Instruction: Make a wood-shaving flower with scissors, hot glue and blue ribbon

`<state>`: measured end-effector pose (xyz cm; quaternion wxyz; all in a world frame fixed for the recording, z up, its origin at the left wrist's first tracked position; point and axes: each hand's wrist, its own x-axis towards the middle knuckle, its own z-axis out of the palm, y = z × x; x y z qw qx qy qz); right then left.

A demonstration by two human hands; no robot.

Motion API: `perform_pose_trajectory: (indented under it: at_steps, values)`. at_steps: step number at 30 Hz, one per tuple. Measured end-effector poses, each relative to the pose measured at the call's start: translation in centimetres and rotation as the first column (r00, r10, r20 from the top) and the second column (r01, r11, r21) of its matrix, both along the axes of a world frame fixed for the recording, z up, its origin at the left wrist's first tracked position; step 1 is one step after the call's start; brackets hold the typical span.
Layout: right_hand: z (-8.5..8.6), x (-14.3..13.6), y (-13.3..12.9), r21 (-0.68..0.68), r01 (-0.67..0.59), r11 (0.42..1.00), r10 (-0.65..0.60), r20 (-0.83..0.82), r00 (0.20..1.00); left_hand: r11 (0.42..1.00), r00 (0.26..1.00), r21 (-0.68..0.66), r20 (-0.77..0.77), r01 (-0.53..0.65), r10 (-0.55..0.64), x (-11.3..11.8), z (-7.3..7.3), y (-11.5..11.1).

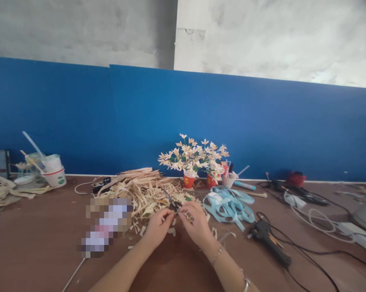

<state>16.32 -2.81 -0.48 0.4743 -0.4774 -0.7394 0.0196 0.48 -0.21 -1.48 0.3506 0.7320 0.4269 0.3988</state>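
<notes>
My left hand (pixel 161 225) and my right hand (pixel 193 219) are close together over the front edge of a pile of pale dried leaf strips (pixel 143 190). The fingers of both are pinched; between the fingertips is something small and thin that I cannot make out. Dark-handled scissors (pixel 170 199) lie on the strips just beyond my fingertips. Behind the pile, pale handmade flowers (pixel 190 156) on green stems stand in a red cup (pixel 189 179) and a second red cup (pixel 212 181).
Light blue ribbon (pixel 228 205) lies right of my right hand, with a black glue gun (pixel 269 243) and cables beyond it. A blurred-out device (pixel 105 229) is on the left. A white cup (pixel 55 177) stands far left, before the blue partition (pixel 134 117).
</notes>
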Motion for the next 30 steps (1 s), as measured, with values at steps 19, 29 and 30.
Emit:
perform_pose_trajectory:
  at_steps: [19, 29, 30]
  values:
    - [0.07, -0.14, 0.12, -0.075, -0.017, 0.997, 0.012, -0.070, 0.997, 0.992, 0.999, 0.121, 0.004, -0.045, 0.045, -0.19, 0.05, 0.04]
    - [0.40, -0.27, -0.08, -0.124, -0.012, 0.992, 0.005, -0.054, 0.999, 0.992, 1.000, 0.123, -0.014, -0.016, 0.018, -0.26, 0.34, -0.12]
    - [0.44, -0.27, -0.09, -0.131, -0.008, 0.991, 0.002, -0.051, 0.999, 0.992, 1.000, 0.124, -0.015, -0.015, 0.017, -0.27, 0.36, -0.13]
